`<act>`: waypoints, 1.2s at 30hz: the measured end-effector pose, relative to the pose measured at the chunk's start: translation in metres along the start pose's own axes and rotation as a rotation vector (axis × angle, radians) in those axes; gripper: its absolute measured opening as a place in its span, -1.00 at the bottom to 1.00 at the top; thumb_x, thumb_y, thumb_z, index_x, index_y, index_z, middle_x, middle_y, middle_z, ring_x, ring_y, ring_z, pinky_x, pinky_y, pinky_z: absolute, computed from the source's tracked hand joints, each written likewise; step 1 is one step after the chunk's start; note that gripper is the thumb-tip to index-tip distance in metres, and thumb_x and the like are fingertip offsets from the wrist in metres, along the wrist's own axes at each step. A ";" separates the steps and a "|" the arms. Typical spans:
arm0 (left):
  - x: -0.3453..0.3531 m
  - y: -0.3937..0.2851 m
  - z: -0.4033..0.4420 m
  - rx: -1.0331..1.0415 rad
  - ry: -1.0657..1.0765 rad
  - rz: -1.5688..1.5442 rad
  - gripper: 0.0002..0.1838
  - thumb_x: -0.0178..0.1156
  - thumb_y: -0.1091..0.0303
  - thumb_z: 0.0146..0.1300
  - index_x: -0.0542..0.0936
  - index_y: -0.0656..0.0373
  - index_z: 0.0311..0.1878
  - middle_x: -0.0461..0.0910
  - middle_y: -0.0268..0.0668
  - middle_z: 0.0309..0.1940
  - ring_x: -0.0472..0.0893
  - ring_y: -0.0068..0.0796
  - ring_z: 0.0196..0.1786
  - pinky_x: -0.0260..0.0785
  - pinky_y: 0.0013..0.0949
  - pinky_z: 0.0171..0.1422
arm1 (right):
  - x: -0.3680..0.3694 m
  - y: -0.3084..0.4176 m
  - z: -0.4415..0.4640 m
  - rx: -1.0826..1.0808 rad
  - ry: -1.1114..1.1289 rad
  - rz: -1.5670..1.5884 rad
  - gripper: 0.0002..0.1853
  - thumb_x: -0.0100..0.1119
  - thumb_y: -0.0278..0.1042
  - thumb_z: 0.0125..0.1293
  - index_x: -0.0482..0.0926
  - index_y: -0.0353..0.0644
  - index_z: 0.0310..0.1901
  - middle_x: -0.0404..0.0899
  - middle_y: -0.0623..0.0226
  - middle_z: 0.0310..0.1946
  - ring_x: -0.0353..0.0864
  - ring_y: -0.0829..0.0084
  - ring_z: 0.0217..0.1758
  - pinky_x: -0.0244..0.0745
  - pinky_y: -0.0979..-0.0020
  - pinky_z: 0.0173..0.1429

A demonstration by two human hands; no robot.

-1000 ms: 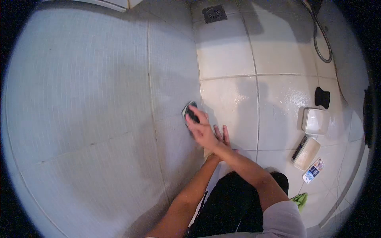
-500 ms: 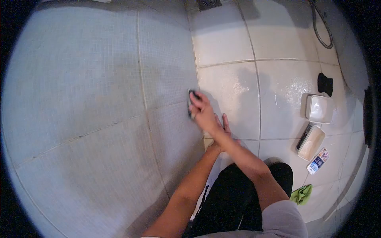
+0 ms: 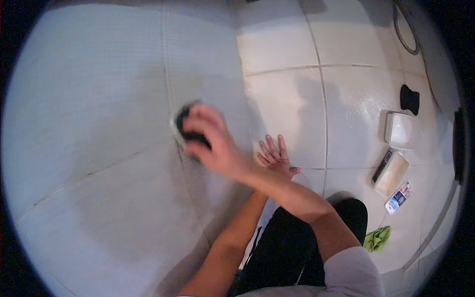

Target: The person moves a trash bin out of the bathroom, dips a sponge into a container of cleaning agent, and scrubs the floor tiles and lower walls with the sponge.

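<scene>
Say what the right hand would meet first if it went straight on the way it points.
The wall, most likely, by way of the dark scrubber the right hand grips; blur leaves present contact unclear.

- right forearm crosses over the left arm, blocking a straight lift of it.
- tiled wall offers open room left of the scrubber.
- bare floor tiles stretch ahead of the left hand.
- black pad, two white tubs and green cloth obstruct the floor's right side.
</scene>
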State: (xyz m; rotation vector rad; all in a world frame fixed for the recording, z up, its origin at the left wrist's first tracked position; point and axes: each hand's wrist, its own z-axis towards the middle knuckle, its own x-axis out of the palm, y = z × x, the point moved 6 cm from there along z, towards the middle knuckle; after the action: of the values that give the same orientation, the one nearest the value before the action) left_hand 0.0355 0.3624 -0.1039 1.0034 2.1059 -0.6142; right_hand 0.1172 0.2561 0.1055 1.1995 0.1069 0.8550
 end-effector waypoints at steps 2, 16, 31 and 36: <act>0.012 0.008 0.000 0.111 -0.098 -0.018 0.52 0.18 -0.58 -0.34 -0.50 0.15 0.43 -0.67 0.35 0.35 -0.56 0.58 0.35 -0.54 0.58 0.23 | -0.022 -0.037 0.020 0.218 -0.156 -0.024 -0.49 0.30 -0.30 0.11 0.43 -0.18 0.11 0.27 0.04 0.15 0.24 0.02 0.25 0.22 0.19 0.31; 0.019 0.007 -0.002 0.047 0.247 0.126 0.39 0.24 -0.34 -0.10 -0.46 0.32 0.41 -0.57 0.41 0.35 -0.51 0.48 0.39 -0.66 0.34 0.36 | -0.074 -0.173 -0.060 0.876 -0.030 -0.368 -0.62 -0.06 -0.20 0.26 0.51 -0.45 -0.27 0.52 -0.22 -0.19 0.50 0.07 -0.02 0.33 0.10 0.04; -0.002 0.002 -0.001 0.174 -0.185 -0.031 0.38 0.20 -0.42 -0.17 -0.35 0.27 0.45 -0.54 0.37 0.38 -0.45 0.48 0.40 -0.58 0.46 0.30 | -0.037 -0.100 -0.029 0.143 -0.298 -0.280 -0.59 0.15 -0.49 0.20 0.53 -0.14 0.12 0.39 0.17 -0.02 0.36 0.32 -0.10 0.33 0.42 0.04; 0.007 0.008 0.000 0.144 -0.150 0.027 0.53 0.24 -0.53 -0.37 -0.38 0.25 0.44 -0.53 0.38 0.37 -0.38 0.57 0.38 -0.44 0.49 0.31 | -0.042 -0.115 -0.002 0.288 -0.348 -0.173 -0.56 0.25 -0.46 0.09 0.58 -0.10 0.08 0.38 0.17 -0.01 0.33 0.26 -0.03 0.30 0.35 0.06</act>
State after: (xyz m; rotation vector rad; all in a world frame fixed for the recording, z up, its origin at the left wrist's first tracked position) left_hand 0.0382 0.3704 -0.1104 1.0289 1.9359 -0.8113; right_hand 0.1472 0.2195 -0.0072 1.5684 0.0502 0.4797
